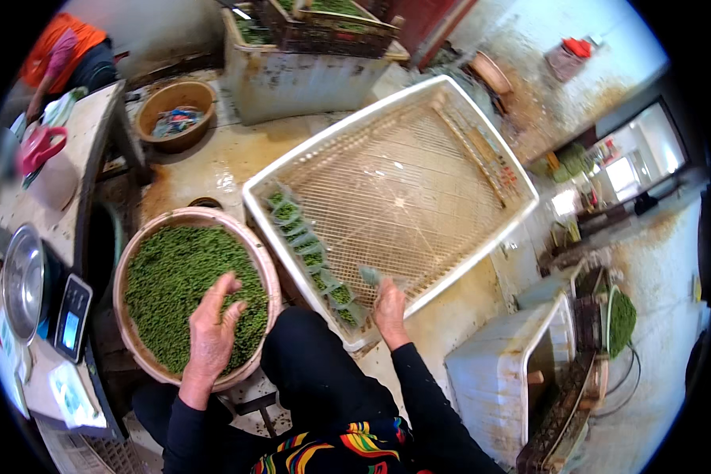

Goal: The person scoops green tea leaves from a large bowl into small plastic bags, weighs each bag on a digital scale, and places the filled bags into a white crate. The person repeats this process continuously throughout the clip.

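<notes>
A round pink tub (275, 278) full of small green berries or peppercorns (178, 278) stands before me on the left. My left hand (214, 323) hovers over it, thumb and fingers apart, nothing visible between them. On the right, my right hand (389, 305) grips a small clear plastic bag (370, 275) over the near edge of a large white slatted crate (355, 127). Several clear bags filled with the green produce (314, 259) stand in a row along the crate's left wall. The bag's lower part and contents are partly hidden by my fingers.
At left a table (89, 127) bears a metal bowl (23, 284), a digital scale (72, 318) and a pink-handled jug (53, 178). A brown basin (175, 142) sits beyond the tub. White bins stand behind (296, 89) and at right (492, 367). A person in orange (65, 53) is at upper left.
</notes>
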The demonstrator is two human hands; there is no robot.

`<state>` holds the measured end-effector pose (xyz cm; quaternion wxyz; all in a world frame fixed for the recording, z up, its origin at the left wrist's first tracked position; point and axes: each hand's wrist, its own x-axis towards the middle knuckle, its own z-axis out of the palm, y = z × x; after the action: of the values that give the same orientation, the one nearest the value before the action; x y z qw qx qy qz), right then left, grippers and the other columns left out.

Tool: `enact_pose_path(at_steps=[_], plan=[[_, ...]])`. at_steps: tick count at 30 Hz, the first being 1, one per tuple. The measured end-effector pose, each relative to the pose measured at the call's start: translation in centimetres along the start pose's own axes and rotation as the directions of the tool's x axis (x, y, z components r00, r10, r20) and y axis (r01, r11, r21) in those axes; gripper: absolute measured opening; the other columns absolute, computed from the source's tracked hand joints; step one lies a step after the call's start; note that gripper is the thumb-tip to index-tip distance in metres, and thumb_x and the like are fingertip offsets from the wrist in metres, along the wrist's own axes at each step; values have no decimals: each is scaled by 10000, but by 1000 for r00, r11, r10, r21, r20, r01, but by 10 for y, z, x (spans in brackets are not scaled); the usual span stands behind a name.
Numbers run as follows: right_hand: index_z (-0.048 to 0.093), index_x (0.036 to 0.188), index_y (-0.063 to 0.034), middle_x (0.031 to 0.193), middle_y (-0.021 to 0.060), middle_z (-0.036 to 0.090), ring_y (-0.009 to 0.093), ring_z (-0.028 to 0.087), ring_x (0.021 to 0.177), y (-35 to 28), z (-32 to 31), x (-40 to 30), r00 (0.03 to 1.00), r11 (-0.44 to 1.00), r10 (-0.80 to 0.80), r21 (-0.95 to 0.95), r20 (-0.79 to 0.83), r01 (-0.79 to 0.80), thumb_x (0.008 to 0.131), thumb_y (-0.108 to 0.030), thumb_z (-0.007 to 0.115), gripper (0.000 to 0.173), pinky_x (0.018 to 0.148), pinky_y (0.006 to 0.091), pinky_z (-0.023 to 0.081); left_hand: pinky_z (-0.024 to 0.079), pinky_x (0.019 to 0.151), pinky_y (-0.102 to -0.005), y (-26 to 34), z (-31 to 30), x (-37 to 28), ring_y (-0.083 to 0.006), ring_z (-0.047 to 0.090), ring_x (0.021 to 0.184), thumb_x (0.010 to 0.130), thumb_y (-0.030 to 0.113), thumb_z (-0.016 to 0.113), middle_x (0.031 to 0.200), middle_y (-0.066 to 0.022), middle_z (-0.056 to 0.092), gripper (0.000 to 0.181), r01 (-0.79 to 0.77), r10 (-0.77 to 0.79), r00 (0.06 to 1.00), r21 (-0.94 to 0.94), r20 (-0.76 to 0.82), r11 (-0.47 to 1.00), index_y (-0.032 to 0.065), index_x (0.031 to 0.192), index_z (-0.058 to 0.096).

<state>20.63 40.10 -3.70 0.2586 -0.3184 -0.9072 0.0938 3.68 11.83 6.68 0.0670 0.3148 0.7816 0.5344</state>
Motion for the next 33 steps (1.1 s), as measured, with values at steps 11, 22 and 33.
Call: enact_pose_path(at_steps=[11,22,33], plan=[[590,959,14,801,223,611,385,604,762,34,8,-50,623,966,-31,-137,782,220,699,-185,696,344,655,465,475,446,733,-382,-47,-157,-132,-290,550,855,688,74,668,935,-117,554,284,125,49,959,567,-281,814,22,956,591],[618,951,25,759,206,618,368,614,770,-131,-28,32,797,909,-415,236,439,344,615,-42,718,357,667,426,477,438,562,-362,-98,-227,-185,-271,558,634,706,200,716,715,-159,584,252,633,-107,695,534,-711,560,-30,733,614],[569,1070,13,843,139,663,203,638,680,-328,4,-9,550,586,-649,806,526,-79,802,-47,589,275,597,295,494,451,491,-355,-78,-269,-183,-285,581,487,717,138,684,534,-174,576,245,596,-346,690,229,-636,769,-30,557,603]])
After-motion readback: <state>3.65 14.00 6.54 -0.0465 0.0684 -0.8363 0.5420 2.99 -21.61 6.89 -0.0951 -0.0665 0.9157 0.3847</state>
